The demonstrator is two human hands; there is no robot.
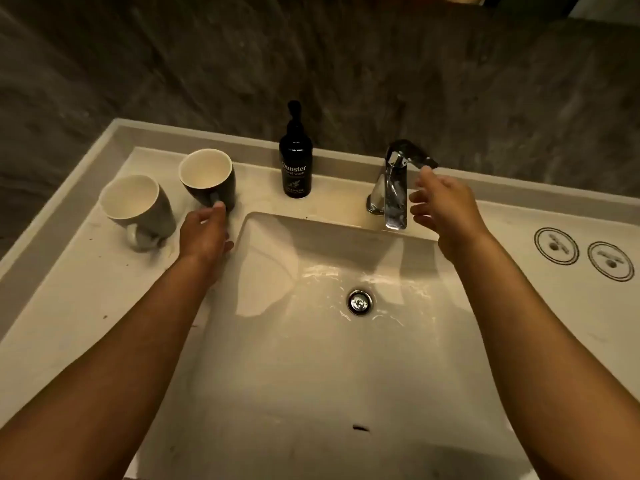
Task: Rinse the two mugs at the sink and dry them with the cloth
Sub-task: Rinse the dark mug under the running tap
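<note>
Starting the rinse, left hand [207, 233] fingers pinch the ten-o'clock dark mug [209, 180] handle; right hand [445, 211], fingers apart, touches the one-o'clock tap lever [414, 155], which judging by this needs lifting next.

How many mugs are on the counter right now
2. A lighter grey mug stands at the far left; a dark mug stands beside it nearer the basin, the left hand at its handle. None seem hidden.
</note>
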